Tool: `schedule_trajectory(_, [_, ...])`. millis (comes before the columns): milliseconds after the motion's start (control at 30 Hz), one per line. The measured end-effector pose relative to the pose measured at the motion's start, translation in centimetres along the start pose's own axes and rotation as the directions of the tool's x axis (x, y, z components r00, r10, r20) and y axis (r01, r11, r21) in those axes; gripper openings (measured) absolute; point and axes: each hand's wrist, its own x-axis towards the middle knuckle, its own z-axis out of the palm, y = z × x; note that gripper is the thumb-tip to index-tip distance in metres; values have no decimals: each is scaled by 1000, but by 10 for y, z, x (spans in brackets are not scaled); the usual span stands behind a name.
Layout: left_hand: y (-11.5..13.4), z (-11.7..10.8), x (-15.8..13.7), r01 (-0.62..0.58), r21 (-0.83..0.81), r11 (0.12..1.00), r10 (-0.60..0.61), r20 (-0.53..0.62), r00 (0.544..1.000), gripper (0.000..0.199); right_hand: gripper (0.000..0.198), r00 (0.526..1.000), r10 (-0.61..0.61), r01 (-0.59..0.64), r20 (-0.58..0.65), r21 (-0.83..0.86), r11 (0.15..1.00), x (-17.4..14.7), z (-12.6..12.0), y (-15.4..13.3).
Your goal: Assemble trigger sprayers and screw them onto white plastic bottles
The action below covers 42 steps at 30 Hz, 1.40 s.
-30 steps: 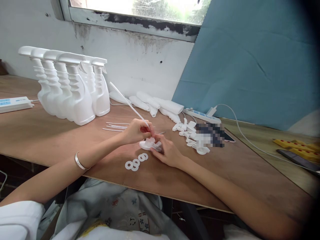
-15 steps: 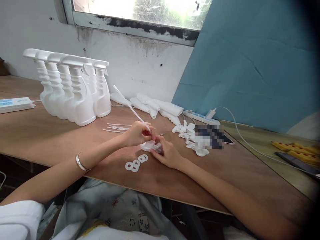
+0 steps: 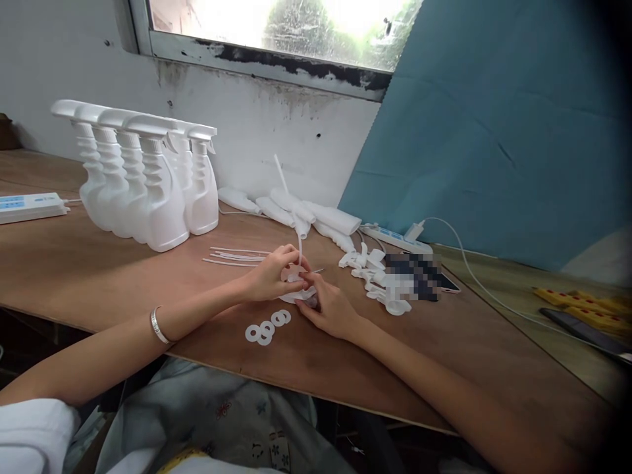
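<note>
My left hand point(image 3: 274, 275) is closed at the tips, with its thumb and fingers around a round whitish part of a white trigger spray head point(image 3: 292, 273). A thin white tube point(image 3: 281, 174) rises from between the hands, bent and leaning left at its top; its lower end is hidden by my fingers. My right hand point(image 3: 332, 304) is closed on the same spray head from the right, covering much of it. Just in front lie several flat white washers point(image 3: 253, 333), partly overlapping. Several straight thin tubes point(image 3: 232, 255) rest left of the hands.
White spray bottles with trigger tops point(image 3: 165, 204) stand grouped at the left. Empty white bottles point(image 3: 330, 216) lie along the wall. Loose spray heads point(image 3: 372, 276) are piled at right beside a phone point(image 3: 450, 283). Power strips point(image 3: 32, 207) and a white cable point(image 3: 474, 263) flank the work.
The tube has swung from a strong leftward slant to more upright. My left fingers have gone from pinching the tube to closing around the spray head's round part.
</note>
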Motion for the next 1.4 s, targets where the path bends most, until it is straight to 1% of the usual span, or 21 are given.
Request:
schedule_trajectory(67, [1, -2, -1, 30, 39, 999, -32, 61, 998, 23, 41, 1000, 1, -1, 5, -10, 1000, 0, 0, 0])
schedule_trajectory(133, [1, -3, -2, 52, 26, 998, -56, 182, 982, 27, 40, 1000, 3, -3, 12, -23, 1000, 0, 0, 0])
schedule_trajectory(200, [2, -4, -3, 43, 1, 999, -41, 298, 954, 31, 38, 1000, 3, -3, 25, -35, 999, -1, 0, 1])
schedule_trajectory(233, [2, -4, -3, 32, -7, 999, -28, 333, 943, 32, 38, 1000, 4, -3, 28, -40, 999, -1, 0, 1])
schedule_trajectory(300, [2, -3, -4, 19, -27, 999, -8, 357, 934, 34, 38, 1000, 2, -1, 29, -47, 999, -1, 0, 1])
schedule_trajectory(467, [-1, -3, -4, 54, -64, 996, -28, 358, 933, 32, 38, 1000, 19, -18, 23, -44, 999, -1, -1, 0])
schedule_trajectory(633, [-2, -2, -5, 194, -1, 981, -182, 333, 925, 35, 38, 997, 58, -56, -41, 43, 998, -2, -1, 1])
schedule_trajectory(700, [-3, 0, -6, 233, -28, 972, -213, 308, 927, 33, 38, 996, 69, -65, -64, 62, 996, -2, -1, 1])
schedule_trajectory(767, [-5, 2, -5, 263, -113, 958, -225, 275, 935, 31, 37, 994, 65, -60, -83, 64, 996, -1, -1, 1])
schedule_trajectory(833, [-5, 5, -4, 312, -251, 916, -247, 259, 934, 31, 35, 992, 48, -42, -115, 51, 998, 0, -2, 0])
schedule_trajectory(900, [-6, 7, -3, 382, -395, 836, -298, 256, 919, 35, 38, 989, 21, -18, -146, 18, 1000, 1, -3, -2])
schedule_trajectory(967, [-7, 7, -2, 441, -485, 755, -365, 247, 897, 36, 46, 987, -20, 15, -160, -33, 999, 1, -4, -4])
schedule_trajectory(1067, [-9, 7, -1, 487, -527, 696, -439, 224, 870, 35, 55, 987, -65, 48, -147, -114, 992, 1, -5, -5])
schedule_trajectory(1200, [-12, 6, -1, 530, -547, 648, -457, 278, 845, 36, 49, 991, -52, 32, -123, -161, 986, 1, -5, -5])
schedule_trajectory(1233, [-13, 6, -1, 542, -544, 641, -470, 280, 837, 36, 48, 992, -47, 28, -119, -163, 986, 1, -5, -5])
schedule_trajectory(1300, [-13, 6, -1, 552, -532, 642, -504, 249, 827, 35, 49, 992, -41, 21, -116, -165, 986, 1, -5, -5])
schedule_trajectory(1400, [-11, 5, -1, 544, -526, 654, -521, 209, 828, 32, 50, 992, -31, 11, -120, -164, 986, 1, -5, -4])
